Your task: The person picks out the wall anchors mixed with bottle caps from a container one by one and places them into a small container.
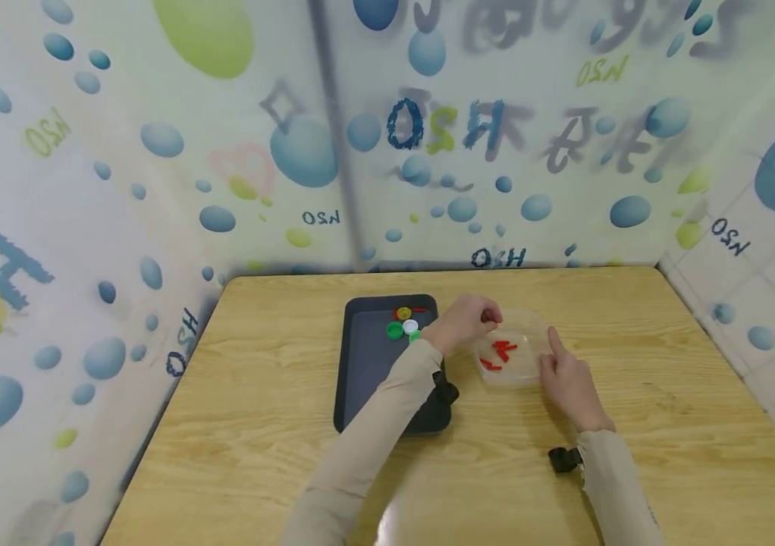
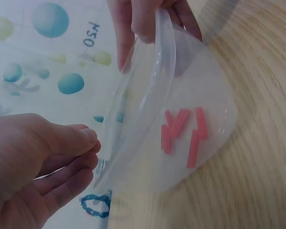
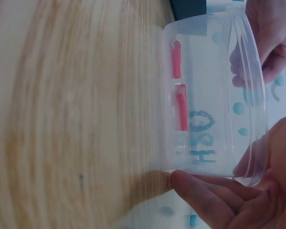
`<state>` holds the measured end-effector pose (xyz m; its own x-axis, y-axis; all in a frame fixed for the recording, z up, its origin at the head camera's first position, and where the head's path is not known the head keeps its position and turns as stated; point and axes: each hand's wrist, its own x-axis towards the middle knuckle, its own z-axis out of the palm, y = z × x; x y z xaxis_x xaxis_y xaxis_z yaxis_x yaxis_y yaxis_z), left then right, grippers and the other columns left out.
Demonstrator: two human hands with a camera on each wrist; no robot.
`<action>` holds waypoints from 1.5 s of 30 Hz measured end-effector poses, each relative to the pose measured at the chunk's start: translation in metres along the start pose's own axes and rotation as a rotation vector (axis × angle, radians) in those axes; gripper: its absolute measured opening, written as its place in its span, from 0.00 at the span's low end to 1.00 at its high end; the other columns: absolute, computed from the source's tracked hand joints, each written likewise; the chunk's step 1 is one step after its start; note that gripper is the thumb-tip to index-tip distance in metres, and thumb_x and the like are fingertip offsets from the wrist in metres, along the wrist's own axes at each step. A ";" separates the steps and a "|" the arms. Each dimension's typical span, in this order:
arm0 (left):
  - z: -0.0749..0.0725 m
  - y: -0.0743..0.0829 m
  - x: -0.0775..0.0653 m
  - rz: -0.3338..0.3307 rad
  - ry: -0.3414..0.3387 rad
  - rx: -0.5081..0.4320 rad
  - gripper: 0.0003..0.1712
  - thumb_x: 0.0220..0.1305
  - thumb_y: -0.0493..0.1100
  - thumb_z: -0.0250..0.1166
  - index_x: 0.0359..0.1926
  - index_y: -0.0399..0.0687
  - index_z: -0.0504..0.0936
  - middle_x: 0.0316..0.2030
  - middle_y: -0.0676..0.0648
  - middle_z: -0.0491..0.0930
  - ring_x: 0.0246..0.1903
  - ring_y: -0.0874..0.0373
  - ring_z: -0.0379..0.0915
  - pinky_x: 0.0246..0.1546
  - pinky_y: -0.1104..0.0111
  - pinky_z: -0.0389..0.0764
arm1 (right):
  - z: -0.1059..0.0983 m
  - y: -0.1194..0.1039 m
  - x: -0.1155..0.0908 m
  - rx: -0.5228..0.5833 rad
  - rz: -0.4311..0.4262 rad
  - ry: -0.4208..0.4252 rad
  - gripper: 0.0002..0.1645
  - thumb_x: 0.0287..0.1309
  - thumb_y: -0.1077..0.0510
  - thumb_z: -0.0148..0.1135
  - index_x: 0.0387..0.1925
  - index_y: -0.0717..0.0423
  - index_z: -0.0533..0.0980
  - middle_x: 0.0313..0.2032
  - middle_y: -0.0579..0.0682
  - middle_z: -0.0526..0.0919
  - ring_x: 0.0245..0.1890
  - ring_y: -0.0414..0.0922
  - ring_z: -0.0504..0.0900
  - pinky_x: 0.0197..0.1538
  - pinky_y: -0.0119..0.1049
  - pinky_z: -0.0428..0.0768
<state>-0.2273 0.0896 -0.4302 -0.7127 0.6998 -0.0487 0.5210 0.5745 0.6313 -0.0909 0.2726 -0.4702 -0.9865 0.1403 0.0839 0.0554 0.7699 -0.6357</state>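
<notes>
my left forearm (image 1: 374, 425) spans tray (image 1: 367, 364), blocking its near right part. clear tub (image 1: 522, 361) open on top, way down to red pieces (image 1: 502, 350); my left fingers (image 1: 490, 309) at rim. my right fingers (image 1: 553, 343) close right side. counter (image 1: 278, 379) left of tray passable.

Right fingers (image 2: 144, 21) grip a clear tub (image 2: 212, 86) of red sticks (image 2: 194, 149), left fingers (image 2: 70, 188) beside it.

clear plastic container (image 1: 527, 343) | upright on table (image 1: 258, 379) | short red sticks (image 1: 502, 350) scattered inside
</notes>
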 end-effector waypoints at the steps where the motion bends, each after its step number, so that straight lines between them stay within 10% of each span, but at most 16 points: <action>1: -0.002 -0.001 -0.001 0.003 0.004 0.003 0.08 0.71 0.39 0.64 0.46 0.43 0.87 0.37 0.51 0.84 0.35 0.62 0.75 0.37 0.79 0.76 | 0.000 0.000 0.000 0.002 -0.003 0.004 0.34 0.75 0.60 0.43 0.76 0.72 0.53 0.15 0.45 0.63 0.14 0.38 0.58 0.18 0.34 0.62; 45: -0.072 -0.127 -0.075 -0.167 0.224 -0.070 0.09 0.72 0.35 0.61 0.47 0.38 0.86 0.43 0.41 0.85 0.41 0.50 0.81 0.43 0.62 0.83 | 0.000 -0.001 0.000 -0.019 -0.016 0.004 0.34 0.76 0.60 0.42 0.75 0.73 0.52 0.13 0.45 0.63 0.12 0.38 0.56 0.16 0.33 0.61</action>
<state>-0.2733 -0.0663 -0.4512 -0.8757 0.4827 0.0110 0.3600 0.6376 0.6811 -0.0907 0.2712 -0.4697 -0.9867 0.1306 0.0969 0.0429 0.7839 -0.6193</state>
